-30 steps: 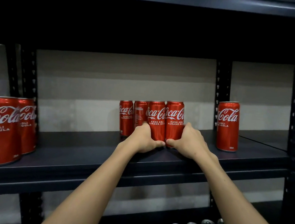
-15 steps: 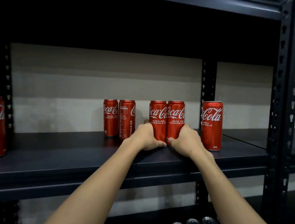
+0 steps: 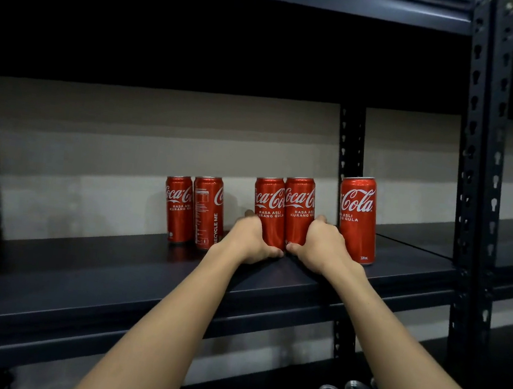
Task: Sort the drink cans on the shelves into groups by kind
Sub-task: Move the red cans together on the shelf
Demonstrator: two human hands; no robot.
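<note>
Your left hand (image 3: 251,240) and right hand (image 3: 322,250) are bare, with no gloves, rings, watch or wristband showing, and both of your forearms are uncovered along their whole visible length, slim and smooth, with no sleeve edge anywhere in view down to the bottom of the frame.

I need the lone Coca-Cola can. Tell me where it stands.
In the head view, the lone Coca-Cola can stands upright right of centre on the middle shelf, just right of the right hand, before the rear upright.
</note>
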